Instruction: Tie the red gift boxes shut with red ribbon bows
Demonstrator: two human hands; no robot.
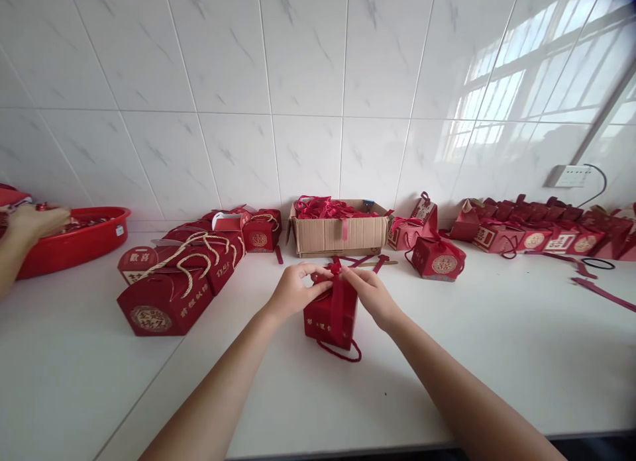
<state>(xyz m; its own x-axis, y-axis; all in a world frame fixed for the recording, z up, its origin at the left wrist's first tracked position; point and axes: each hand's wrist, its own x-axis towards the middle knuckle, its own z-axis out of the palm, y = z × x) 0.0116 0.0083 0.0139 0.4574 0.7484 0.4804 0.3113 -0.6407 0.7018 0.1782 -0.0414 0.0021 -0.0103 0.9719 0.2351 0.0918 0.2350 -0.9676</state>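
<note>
Right in front of me a small dark red gift box with gold lettering stands upright on the white tabletop. A red ribbon is knotted at its top, and one tail hangs down the near side. My left hand pinches the ribbon at the knot from the left. From the right, the fingers of my right hand close on the same ribbon. The fingertips partly hide the knot. A dark red cord handle loops out at the box's base.
Behind stands a cardboard box of red ribbons. Boxes with rope handles stand left; a finished-looking red box and a row of boxes stand right. Another person's hand is over a red basin.
</note>
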